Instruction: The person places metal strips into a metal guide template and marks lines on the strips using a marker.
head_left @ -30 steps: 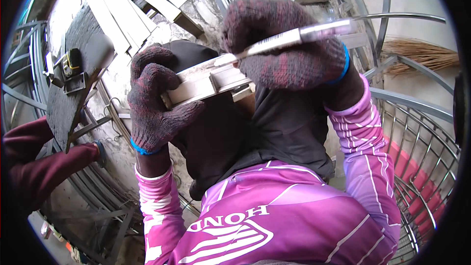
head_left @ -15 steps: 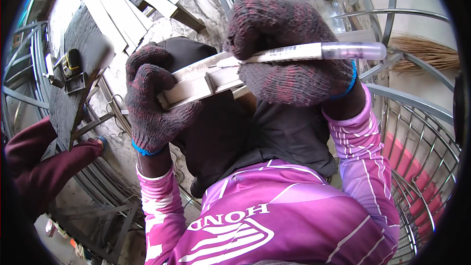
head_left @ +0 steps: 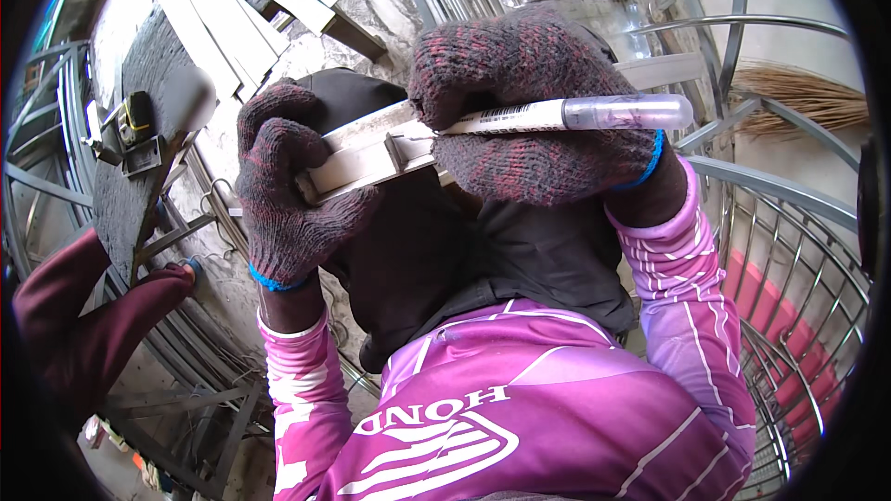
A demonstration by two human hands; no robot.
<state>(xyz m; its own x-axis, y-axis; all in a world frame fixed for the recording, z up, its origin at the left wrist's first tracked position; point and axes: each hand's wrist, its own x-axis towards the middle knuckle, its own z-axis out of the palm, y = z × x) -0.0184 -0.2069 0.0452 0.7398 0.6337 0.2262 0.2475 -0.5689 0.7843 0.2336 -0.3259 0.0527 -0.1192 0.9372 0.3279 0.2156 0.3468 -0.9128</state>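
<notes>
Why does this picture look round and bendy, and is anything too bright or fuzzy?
In the head view, the fisheye lens bends the grey rail at right and leaves the corners black; in the head view, the white strips at upper left look washed out; in the head view, a patch beside the dark board is blurred, but the gloved right hand looks clear.

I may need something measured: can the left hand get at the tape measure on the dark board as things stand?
Probably not: the left hand grips the pale profile bar. Otherwise the way looks free, the tape measure lying uncovered on the dark board, though distance is hard to judge.
</notes>
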